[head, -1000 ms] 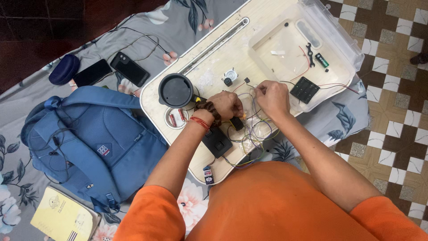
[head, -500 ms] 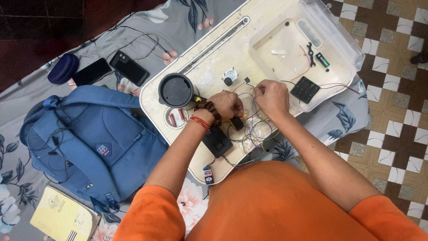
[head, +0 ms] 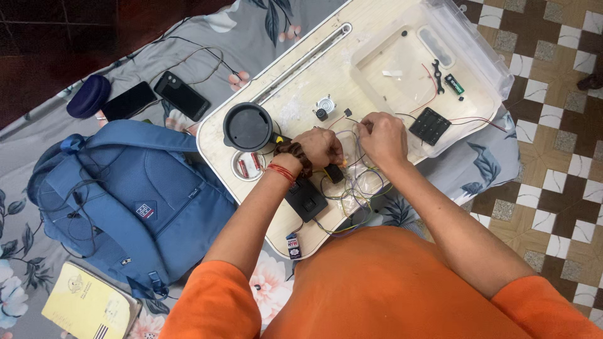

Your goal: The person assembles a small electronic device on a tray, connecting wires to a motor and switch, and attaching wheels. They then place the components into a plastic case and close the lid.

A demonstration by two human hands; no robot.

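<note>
I see a light wooden lap table (head: 295,81) on a grey floral sheet (head: 251,25); on the table lie a black round cup (head: 248,127), a clear plastic lid (head: 433,63), a battery holder (head: 430,125) and tangled wires (head: 355,188).

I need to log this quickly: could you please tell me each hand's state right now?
Left hand: closed over a small black part.
Right hand: pinched on thin wires.
</note>
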